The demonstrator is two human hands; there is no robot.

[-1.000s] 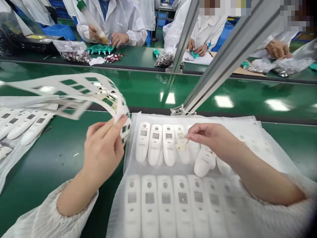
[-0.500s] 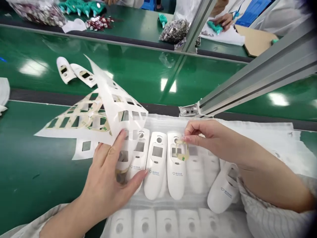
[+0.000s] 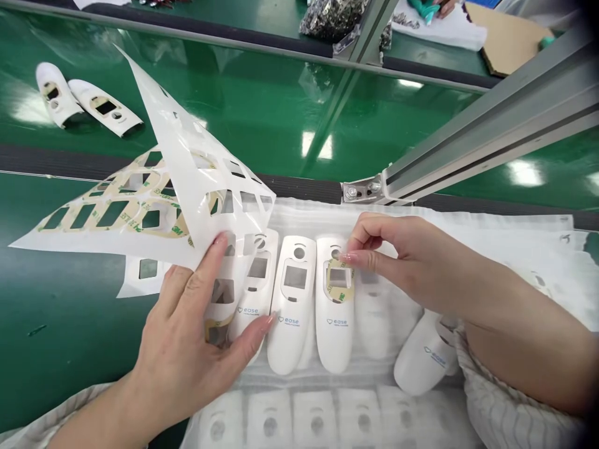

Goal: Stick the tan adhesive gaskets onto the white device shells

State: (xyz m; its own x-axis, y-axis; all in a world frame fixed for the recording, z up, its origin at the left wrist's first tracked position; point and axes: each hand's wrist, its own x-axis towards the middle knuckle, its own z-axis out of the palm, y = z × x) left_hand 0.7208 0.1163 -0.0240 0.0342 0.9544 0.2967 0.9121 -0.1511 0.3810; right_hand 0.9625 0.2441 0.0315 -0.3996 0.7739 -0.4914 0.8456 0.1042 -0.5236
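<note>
Green conveyor belt [image 3: 281, 125] fills the view, crossed at the right by an aluminium extrusion [image 3: 486, 118]. White padded film [image 3: 472, 249] lies on the belt, bearing rows of white plastic casings. Two ringed casings [image 3: 88, 100] lie apart on the belt at upper left, tan adhesive around their windows. Above the spread fingers of the left hand [image 3: 182, 355], a die-cut white liner sheet [image 3: 196, 162] curls upward, lifted on the forefinger. Many of its openings are empty, while tan adhesive rings [image 3: 112, 212] remain on its lower part. In the near row, one casing [image 3: 334, 337] carries a ring around its window, its top edge pinched between thumb and forefinger of the right hand [image 3: 402, 262]. The neighbouring casing [image 3: 292, 337] has a bare window, and no rings can be made out on those beyond.
</note>
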